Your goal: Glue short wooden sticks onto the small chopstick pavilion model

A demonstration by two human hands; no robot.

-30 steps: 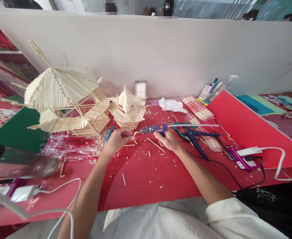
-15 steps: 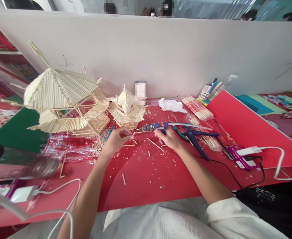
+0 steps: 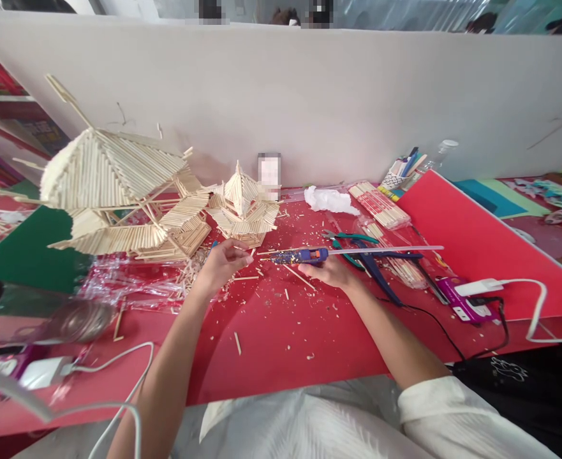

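My right hand is closed round the handle of a blue hot glue gun. A long clear glue stick sticks out of its back, and its nozzle points left toward my other hand. My left hand has thumb and fingers pinched together, with a small pale wooden stick showing at the fingertips. Just behind it stands a small pavilion model built of wooden sticks. To its left is a larger stick-built pavilion with a sloping roof.
Blue-handled pliers and green-handled cutters lie right of the glue gun. Packs of sticks, crumpled tissue, a purple power strip and a red board are farther right. Scraps litter the red table; plastic wrapping lies left.
The glue gun has turned over in my right hand, its body and glue stick now lying more level, with the hand beneath it. My left hand has shifted slightly left, still pinched.
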